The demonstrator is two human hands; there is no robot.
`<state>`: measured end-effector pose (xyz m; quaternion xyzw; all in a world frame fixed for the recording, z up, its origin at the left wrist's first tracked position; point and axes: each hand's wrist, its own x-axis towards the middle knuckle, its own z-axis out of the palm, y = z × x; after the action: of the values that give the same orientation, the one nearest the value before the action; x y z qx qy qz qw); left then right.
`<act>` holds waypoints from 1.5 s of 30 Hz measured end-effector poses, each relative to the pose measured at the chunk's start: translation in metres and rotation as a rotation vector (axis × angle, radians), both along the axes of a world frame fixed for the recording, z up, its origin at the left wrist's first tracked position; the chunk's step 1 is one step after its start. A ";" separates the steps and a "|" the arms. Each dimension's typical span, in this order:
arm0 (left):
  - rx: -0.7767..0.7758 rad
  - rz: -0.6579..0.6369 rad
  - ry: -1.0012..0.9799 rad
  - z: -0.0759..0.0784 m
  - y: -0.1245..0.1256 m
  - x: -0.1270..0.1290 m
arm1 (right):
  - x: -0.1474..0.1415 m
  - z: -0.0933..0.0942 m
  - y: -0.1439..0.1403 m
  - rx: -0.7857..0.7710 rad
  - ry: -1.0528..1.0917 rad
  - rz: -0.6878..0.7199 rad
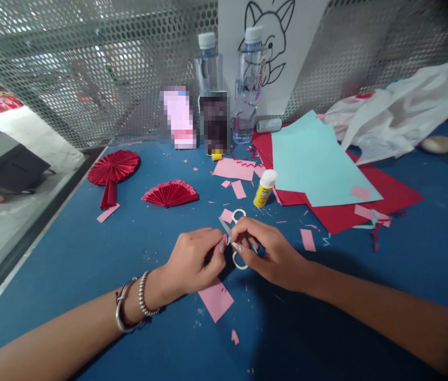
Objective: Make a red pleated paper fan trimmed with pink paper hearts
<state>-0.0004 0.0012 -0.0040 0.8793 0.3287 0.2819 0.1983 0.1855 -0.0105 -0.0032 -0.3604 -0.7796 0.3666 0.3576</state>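
Both hands are meeting at the middle of the blue surface (89, 254), just above a pink paper piece (216, 299) lying flat under the wrists. The left hand (194, 260) is pinching something small between thumb and forefinger, too tiny to identify, probably a scrap of paper; its fingers (220, 245) are clenched on it. The right hand (267, 251) is grasping a pair of small scissors (236, 238), with 1 white loop showing above the knuckles and 1 below, and the blades pointing up-left toward the left fingertips. The scissors look light, stiff and sharp at the tip, so the loops are probably the safe place to take hold; the paper is likely thin, floppy and easy to tear, best pinched at an edge. A yellow glue bottle (264, 189) with a white cap is lying tilted nearby, its label unreadable. 2 red folded paper fans (170, 193) are resting to the left, and sheets of light blue paper (314, 161) over red are lying to the right. 2 clear water bottles (247, 84) are standing at the back; red lettering on 1 is too blurred to read.
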 end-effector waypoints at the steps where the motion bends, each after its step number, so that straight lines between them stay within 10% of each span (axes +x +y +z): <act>1: 0.000 0.004 -0.003 0.000 0.000 0.000 | 0.000 0.000 0.000 -0.008 -0.005 0.009; 20: -0.134 -0.165 0.016 0.004 0.004 -0.001 | 0.000 0.000 0.002 -0.002 -0.083 0.065; 36: -0.317 0.040 -0.063 0.004 0.007 0.000 | 0.001 0.000 0.004 -0.266 0.025 0.026; 45: -0.574 0.074 -0.242 0.005 0.006 0.005 | -0.001 -0.001 0.001 0.015 0.094 -0.119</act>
<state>0.0042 0.0071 0.0014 0.7350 0.4006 0.2870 0.4658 0.1846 -0.0098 -0.0046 -0.3856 -0.7420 0.3553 0.4177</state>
